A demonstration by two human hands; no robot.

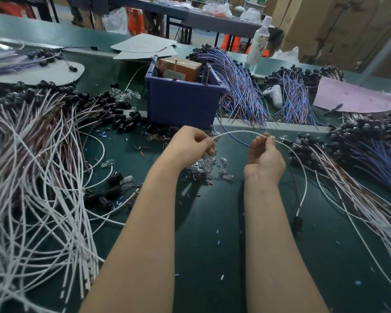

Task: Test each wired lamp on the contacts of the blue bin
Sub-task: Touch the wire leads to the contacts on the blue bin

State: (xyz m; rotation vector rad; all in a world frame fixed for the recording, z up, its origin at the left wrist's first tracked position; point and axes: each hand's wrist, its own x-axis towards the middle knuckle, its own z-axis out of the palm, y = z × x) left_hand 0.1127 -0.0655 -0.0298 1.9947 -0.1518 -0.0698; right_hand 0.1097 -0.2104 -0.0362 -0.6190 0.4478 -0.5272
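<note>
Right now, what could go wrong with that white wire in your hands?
The black socket at the far end of the white wire could snag on the wire bundles beside the right hand. The left hand pinches only the wire's tip, so it might slip. Loose clear bulbs lie by that hand and could get knocked about.

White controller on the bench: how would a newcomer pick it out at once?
Start at the blue bin in the middle of the green bench. To its right lie two fans of blue-and-brown wires, and the white controller sits in the gap between them. It is the only smooth, solid white shape among the wiring.
</note>
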